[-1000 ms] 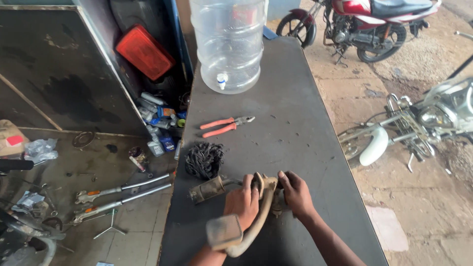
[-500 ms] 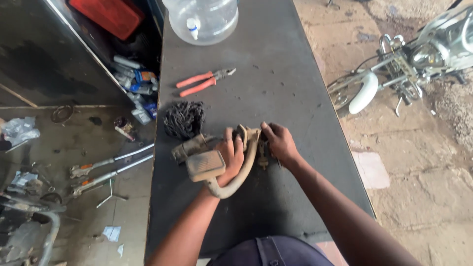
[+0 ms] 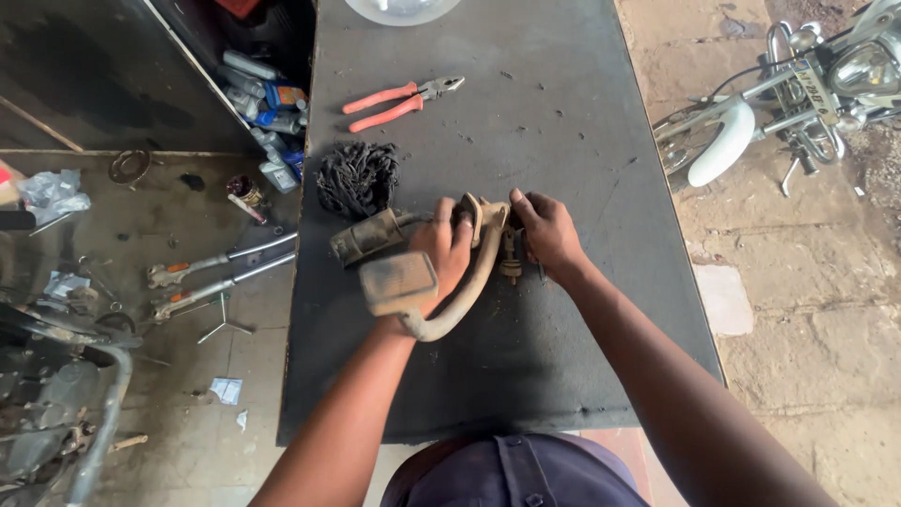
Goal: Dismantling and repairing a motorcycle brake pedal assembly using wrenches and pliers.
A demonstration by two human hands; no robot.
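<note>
The dirty curved metal part (image 3: 469,282) could slip and bang down on the dark tabletop (image 3: 563,141), I think, because it looks greasy and only one end rests there. Its boxy end (image 3: 399,284) sticks out toward the person and may be heavy, so it could tip the whole piece over. The small brass bit (image 3: 511,268) hanging near the middle could drop off and roll away, as it looks loose. Fingers could also get pinched between the part and the tabletop.

The left hand (image 3: 446,252) is wrapped tight around the middle of the curved part, fingers curled right over it. This grip is closed on it. The right hand (image 3: 544,235) is closed too, with the fingers bunched at the top end of the same part, just beside the brass bit. I cannot tell if it also pinches a small tool.

The part sits near the middle of the tabletop, partly lifted. A dusty tube piece (image 3: 366,237) pokes out on its left. A black tangle of cord (image 3: 355,178) lies just beyond that. Red-handled pliers (image 3: 399,101) lie well apart, farther up.
</note>
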